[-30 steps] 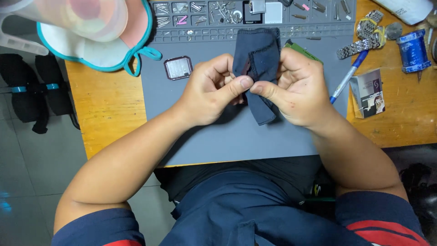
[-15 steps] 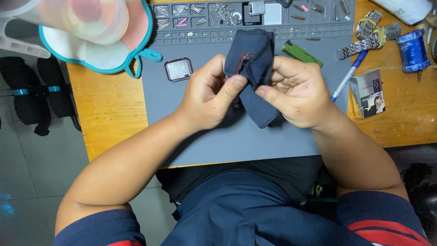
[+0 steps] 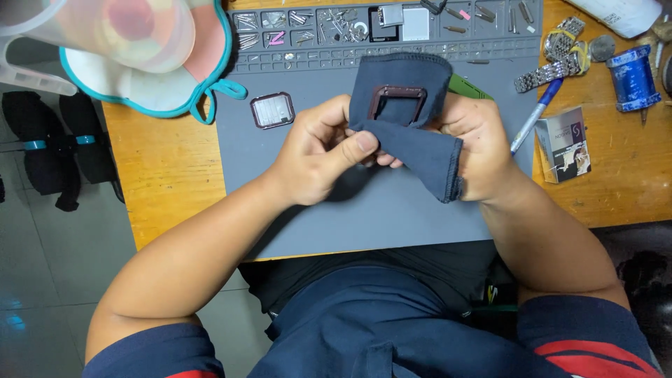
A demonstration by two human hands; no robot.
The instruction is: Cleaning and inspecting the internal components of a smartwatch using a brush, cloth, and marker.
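**Both hands on a cloth-wrapped watch case**

Far out to the left of my left hand I see a teal-edged bib [image 3: 150, 87] draped over the corner of the desk [image 3: 164, 175], and nearer, just up-left of that hand, a small square watch part [image 3: 273, 110] lying flat on the grey work mat [image 3: 364, 217].

My left hand [image 3: 318, 157] is closed in a pinch: the thumb presses down on the lower fold of the dark blue cloth [image 3: 413, 133], with the fingers curled in behind it. Between the two hands, cradled in the cloth and held up off the mat, sits a dark rectangular watch case [image 3: 397, 105], its open frame facing me.

My right hand [image 3: 483, 150] grips the cloth from the other side, fingers wrapped under the fabric so that I cannot see their tips; the cloth's hemmed end hangs over its palm.

Just right of that hand a blue pen [image 3: 535, 115] lies slanted across the mat's edge, a small printed card box [image 3: 563, 143] stands beyond it, a metal watch bracelet [image 3: 553, 66] lies up-right, and a blue spool [image 3: 632, 77] sits farthest out.
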